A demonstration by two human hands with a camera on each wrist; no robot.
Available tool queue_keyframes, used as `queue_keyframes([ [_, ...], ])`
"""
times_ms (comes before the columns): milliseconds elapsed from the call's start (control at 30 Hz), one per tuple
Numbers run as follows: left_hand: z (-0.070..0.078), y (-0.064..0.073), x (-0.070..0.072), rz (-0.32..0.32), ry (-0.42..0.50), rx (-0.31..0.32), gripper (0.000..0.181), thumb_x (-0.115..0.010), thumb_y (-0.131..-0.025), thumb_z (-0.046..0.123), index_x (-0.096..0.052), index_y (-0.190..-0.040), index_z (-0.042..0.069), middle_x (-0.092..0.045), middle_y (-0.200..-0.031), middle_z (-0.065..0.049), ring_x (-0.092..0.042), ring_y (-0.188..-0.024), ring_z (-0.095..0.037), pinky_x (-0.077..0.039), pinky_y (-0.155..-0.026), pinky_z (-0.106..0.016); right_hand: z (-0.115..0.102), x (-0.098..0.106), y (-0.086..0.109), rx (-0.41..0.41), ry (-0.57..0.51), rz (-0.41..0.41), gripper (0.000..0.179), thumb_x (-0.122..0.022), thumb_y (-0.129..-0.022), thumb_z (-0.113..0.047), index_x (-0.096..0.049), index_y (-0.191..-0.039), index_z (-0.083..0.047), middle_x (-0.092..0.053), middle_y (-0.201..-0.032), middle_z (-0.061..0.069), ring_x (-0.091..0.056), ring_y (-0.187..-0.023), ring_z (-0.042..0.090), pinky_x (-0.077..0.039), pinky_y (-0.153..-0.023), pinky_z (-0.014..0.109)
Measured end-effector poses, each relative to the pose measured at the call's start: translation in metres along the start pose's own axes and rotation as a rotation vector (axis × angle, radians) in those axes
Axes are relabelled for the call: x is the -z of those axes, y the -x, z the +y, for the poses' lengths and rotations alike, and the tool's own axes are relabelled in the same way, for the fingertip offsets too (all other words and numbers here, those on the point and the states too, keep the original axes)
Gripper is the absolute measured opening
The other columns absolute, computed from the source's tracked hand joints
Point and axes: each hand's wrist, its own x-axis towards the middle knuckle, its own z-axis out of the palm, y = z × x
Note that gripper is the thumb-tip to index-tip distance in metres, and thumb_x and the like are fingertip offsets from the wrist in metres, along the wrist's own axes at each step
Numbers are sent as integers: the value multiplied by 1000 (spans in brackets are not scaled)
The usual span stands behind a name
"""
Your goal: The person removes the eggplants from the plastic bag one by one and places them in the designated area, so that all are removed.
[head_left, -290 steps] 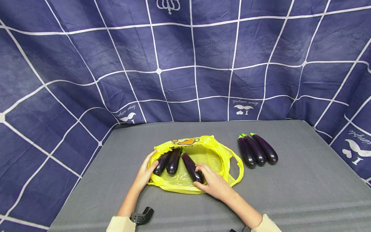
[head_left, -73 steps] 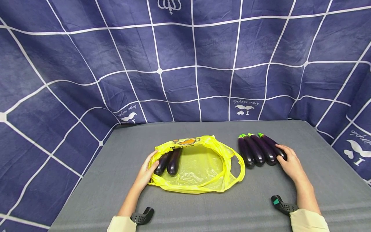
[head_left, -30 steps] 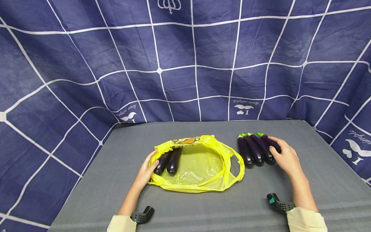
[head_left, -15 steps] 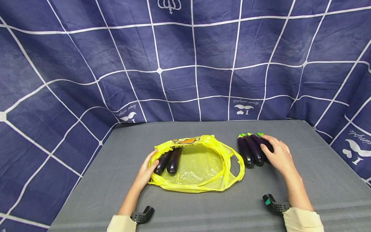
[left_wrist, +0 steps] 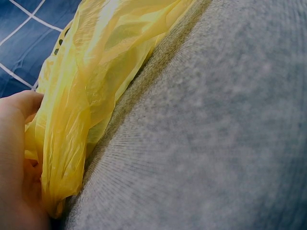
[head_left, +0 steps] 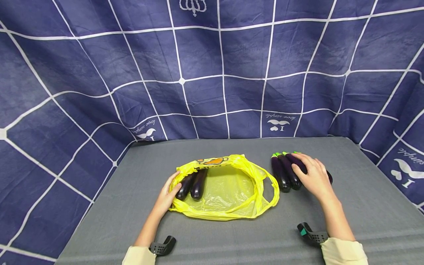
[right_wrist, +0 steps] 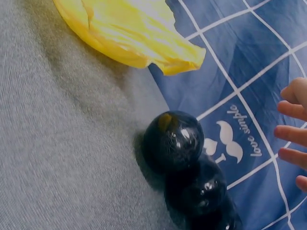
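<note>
My left hand grips the left edge of a crumpled yellow plastic bag, its thumb inside the mouth. Two dark purple eggplants lie inside, by that hand. In the left wrist view, the bag is bunched against the hand. To the right, several eggplants lie side by side, green stems away from me. My right hand is over the right end of this row, covering part of the rightmost eggplant. In the right wrist view, its fingers are spread apart, away from the eggplants' round ends.
A grey cloth-covered table carries everything. Blue curtain with white grid lines hangs behind and at both sides. The bag's loop handle reaches toward the eggplant row.
Earlier my right hand held an eggplant inside the bag; that eggplant is now at the row's right end. Lately the right hand has shifted left and released it. The left hand has stayed put.
</note>
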Motion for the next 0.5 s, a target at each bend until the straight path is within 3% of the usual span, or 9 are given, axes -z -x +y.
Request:
queue_keyframes([
  [500, -1, 0, 0, -1, -5, 19, 48, -50, -93, 24, -36, -138, 18, -31, -147, -10, -19, -137, -27, -12, -110, -54, -18, -7, -2, 60, 48, -4, 39, -52, -90, -26, -50, -126, -10, -53, -127, 17, -43, -118, 39, -22, -102, 54],
])
